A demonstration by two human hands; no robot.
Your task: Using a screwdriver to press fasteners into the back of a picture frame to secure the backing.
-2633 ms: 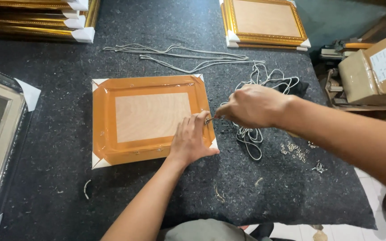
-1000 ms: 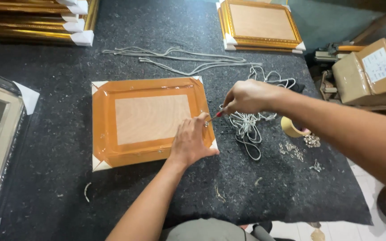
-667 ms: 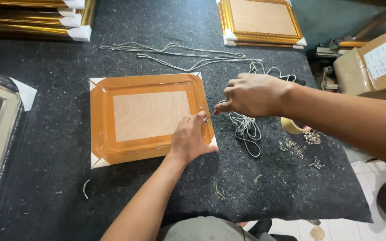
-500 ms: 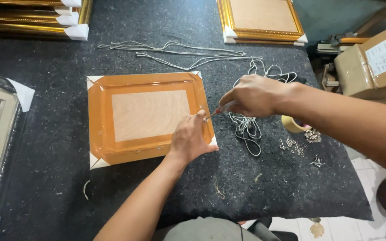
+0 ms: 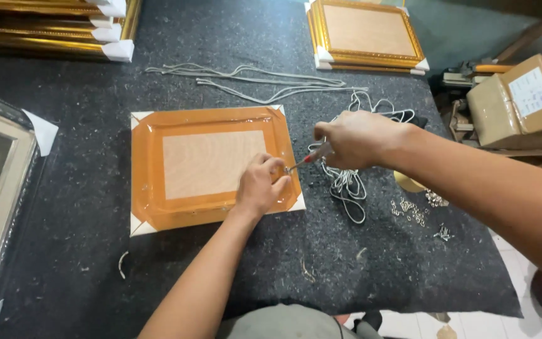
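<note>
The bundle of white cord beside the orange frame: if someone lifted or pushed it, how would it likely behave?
The white cord bundle would probably go floppy and dangle, since its thin loops lie loose. It looks light for its bulk. Pushed, it would likely drag and snag rather than slide, because the dark table covering looks felt-like.

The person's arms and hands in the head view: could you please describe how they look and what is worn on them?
Both are bare: the left hand and right hand wear no gloves, and no rings, watch or bracelets show. Both forearms are uncovered up to the picture's edge, with no sleeves in view. At the bottom edge, a grey-green garment shows.
</note>
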